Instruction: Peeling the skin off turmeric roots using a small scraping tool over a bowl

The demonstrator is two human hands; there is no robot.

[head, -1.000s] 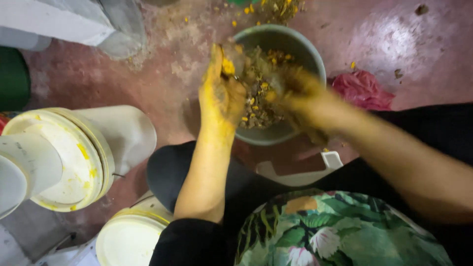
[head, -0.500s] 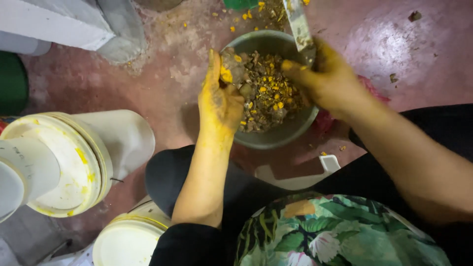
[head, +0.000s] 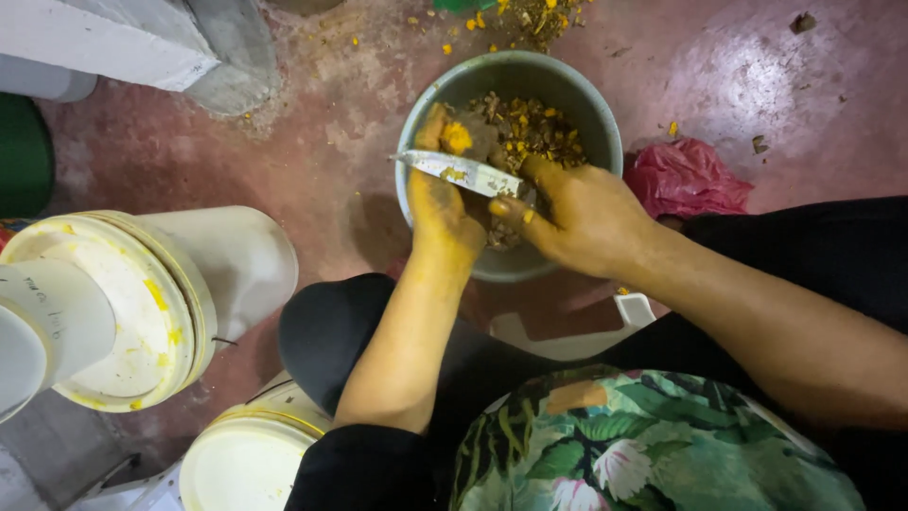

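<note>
A grey round bucket stands on the reddish floor, holding brown and yellow peelings. Over its near rim my left hand, stained yellow, grips a small yellow-fleshed root piece. My right hand holds a knife, its blade lying flat across towards the left, against the left hand's fingers and the root piece.
A crumpled pink plastic bag lies right of the bucket. White tubs with yellow-stained lids stand at the left and lower left. A white concrete block sits at top left. Yellow scraps litter the floor beyond the bucket.
The knife was raised upright above the bucket half a second ago; my right hand has brought it down and turned the blade level across the left hand.
</note>
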